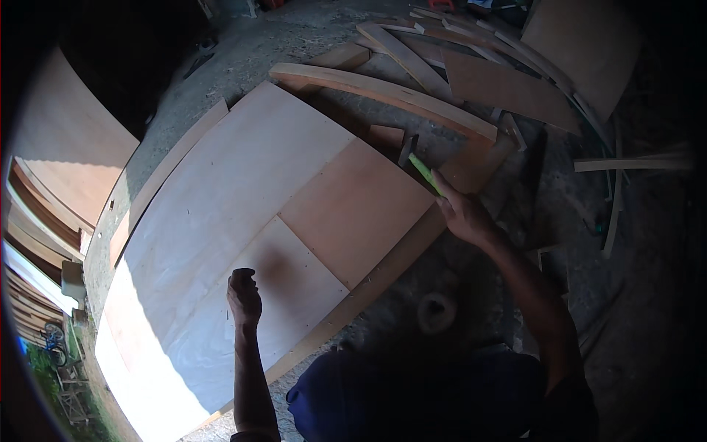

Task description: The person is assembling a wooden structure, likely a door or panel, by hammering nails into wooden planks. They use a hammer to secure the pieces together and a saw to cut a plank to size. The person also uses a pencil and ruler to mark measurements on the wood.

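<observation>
Left hand (244, 297): lower centre-left of the frame, clenched into a fist with knuckles up, resting on the pale plywood sheet (221, 221). Whether anything small is pinched inside the fist cannot be told.

Right hand (462, 214): right of centre, closed around the green handle of a hammer (417, 163). The handle runs up and to the left from the grip; the dark head sits at its upper end, just above the far corner of the reddish board (359, 210). Whether the head touches wood cannot be told.

Pale plywood sheet: large, lying flat on the ground, running diagonally from the lower left to the upper centre of the frame. The reddish board lies on its right portion, edges aligned with it. A wooden strip (368, 291) runs along the sheet's lower right edge.

Upper centre and upper right: a long curved plank (383, 92), with a heap of offcuts (508, 81) beyond it on the concrete floor (648, 309).

Left edge of the frame: stacked boards (44, 214).
</observation>
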The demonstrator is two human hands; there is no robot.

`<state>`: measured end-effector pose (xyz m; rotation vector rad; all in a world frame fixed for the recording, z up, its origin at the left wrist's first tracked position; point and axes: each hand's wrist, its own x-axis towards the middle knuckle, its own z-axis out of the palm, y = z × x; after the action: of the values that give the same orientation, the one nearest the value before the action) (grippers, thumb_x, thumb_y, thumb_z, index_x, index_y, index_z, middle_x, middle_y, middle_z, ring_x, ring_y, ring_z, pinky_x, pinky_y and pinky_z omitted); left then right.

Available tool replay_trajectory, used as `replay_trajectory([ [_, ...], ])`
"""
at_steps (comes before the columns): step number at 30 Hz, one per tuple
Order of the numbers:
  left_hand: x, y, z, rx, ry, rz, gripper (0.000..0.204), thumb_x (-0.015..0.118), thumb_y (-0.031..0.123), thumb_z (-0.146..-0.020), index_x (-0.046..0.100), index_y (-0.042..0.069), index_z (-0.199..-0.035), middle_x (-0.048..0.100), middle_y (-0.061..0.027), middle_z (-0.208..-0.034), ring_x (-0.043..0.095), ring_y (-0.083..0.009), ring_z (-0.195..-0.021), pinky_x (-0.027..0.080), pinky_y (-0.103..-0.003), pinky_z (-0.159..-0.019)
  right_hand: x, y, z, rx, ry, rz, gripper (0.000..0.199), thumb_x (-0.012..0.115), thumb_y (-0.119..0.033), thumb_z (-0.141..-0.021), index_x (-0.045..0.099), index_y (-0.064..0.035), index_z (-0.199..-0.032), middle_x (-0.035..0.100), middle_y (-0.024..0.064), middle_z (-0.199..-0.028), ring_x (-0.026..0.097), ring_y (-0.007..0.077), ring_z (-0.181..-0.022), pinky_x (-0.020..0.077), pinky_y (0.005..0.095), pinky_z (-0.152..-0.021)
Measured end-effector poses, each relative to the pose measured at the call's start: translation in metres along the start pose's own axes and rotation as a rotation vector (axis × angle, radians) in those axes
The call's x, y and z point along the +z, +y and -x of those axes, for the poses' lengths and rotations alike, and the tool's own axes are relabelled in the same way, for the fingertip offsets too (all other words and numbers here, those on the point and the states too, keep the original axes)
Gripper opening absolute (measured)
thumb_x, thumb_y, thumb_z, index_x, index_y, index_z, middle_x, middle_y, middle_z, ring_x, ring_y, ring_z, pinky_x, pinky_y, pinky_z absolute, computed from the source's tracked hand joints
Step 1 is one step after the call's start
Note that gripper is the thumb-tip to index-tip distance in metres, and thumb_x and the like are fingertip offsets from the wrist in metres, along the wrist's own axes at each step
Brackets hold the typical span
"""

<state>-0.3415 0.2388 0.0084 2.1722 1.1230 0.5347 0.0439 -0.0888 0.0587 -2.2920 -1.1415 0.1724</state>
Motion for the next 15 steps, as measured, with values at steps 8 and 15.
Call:
replay_trajectory([
  [8,0.094,0.095,0.010,0.002,-0.391,0.617,0.018,0.053,0.000,-0.093,0.059,0.002,-0.110,0.065,-0.0072,-0.092,0.063,-0.0136,-0.080,0.053,-0.029,-0.072,0.044,-0.042,0.117,0.049,-0.165,-0.041,0.063,0.055,-0.013,-0.099,0.032,-0.0165,-0.157,0.068,0.0250,-0.083,0.066,0.0462,-0.079,0.0516,0.0527,-0.067],
  [15,0.172,0.140,0.026,0.476,-0.118,0.345,0.016,0.064,0.011,-0.093,0.055,0.006,-0.104,0.063,-0.0128,-0.092,0.064,-0.0276,-0.085,0.051,-0.039,-0.076,0.064,-0.034,0.122,-0.018,-0.043,-0.110,0.063,0.055,-0.014,-0.098,0.032,-0.0169,-0.157,0.068,0.0256,-0.088,0.066,0.0467,-0.080,0.0521,0.0537,-0.070],
])
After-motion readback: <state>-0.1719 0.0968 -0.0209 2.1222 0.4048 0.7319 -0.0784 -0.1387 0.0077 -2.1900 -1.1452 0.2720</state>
